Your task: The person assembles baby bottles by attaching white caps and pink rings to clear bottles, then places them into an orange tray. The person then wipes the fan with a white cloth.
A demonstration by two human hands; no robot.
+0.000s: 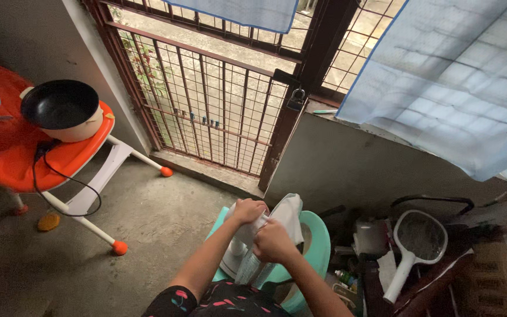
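Two hands (262,226), one white cloth (286,214)

bottle (344,276) | small, green cap with red band, stands low among clutter right of the teal seat | cardboard box (488,276) | brown, flat-sided, at far right edge | labels, signs, screens | none can be made out

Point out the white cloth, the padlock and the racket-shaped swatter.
white cloth (289,212): head view, upper fold beside the hands.
padlock (296,101): head view, its body on the gate.
swatter (421,236): head view, mesh of its round head.
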